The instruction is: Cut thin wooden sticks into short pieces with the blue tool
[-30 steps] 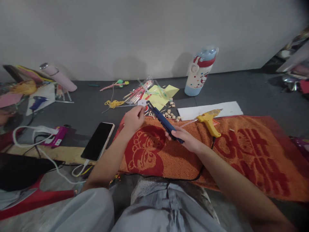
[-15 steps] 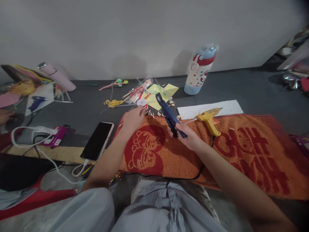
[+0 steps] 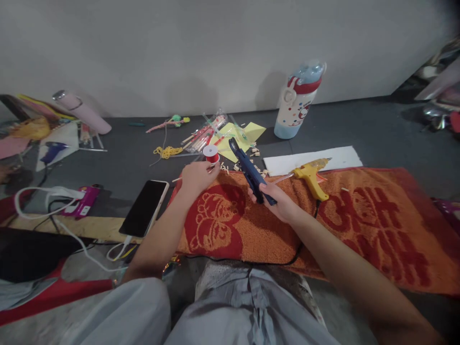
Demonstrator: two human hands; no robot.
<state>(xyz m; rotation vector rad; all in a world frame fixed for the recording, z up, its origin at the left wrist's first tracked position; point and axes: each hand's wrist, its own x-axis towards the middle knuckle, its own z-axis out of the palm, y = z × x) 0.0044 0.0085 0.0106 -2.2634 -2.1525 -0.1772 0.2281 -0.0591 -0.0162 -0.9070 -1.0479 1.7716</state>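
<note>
My right hand [image 3: 275, 199] grips a dark blue plier-like tool [image 3: 247, 167], whose head points up and away over the towel's far edge; its exact kind is unclear. My left hand [image 3: 199, 176] is closed, with fingertips pinched just in front of a white-ended spool of red thread [image 3: 211, 154]. A thin wooden stick [image 3: 177, 179] shows on the left side of this hand and seems to run beneath the fingers. Small cut wooden pieces [image 3: 236, 167] are scattered between the spool and the tool. Under both hands lies an orange and red towel [image 3: 266, 235].
A yellow glue gun [image 3: 312, 175] rests partly on a white board [image 3: 280, 165]. Behind stand a bottle [image 3: 296, 105], yellow paper [image 3: 253, 132] and bagged sticks [image 3: 206, 136]. A phone [image 3: 144, 208] with a cable and a purple power strip [image 3: 84, 201] lie left. Another person's hand [image 3: 5, 173] shows far left.
My left hand has drawn slightly down from the spool, so the spool's red thread shows more fully. My right hand and the blue tool have barely moved.
</note>
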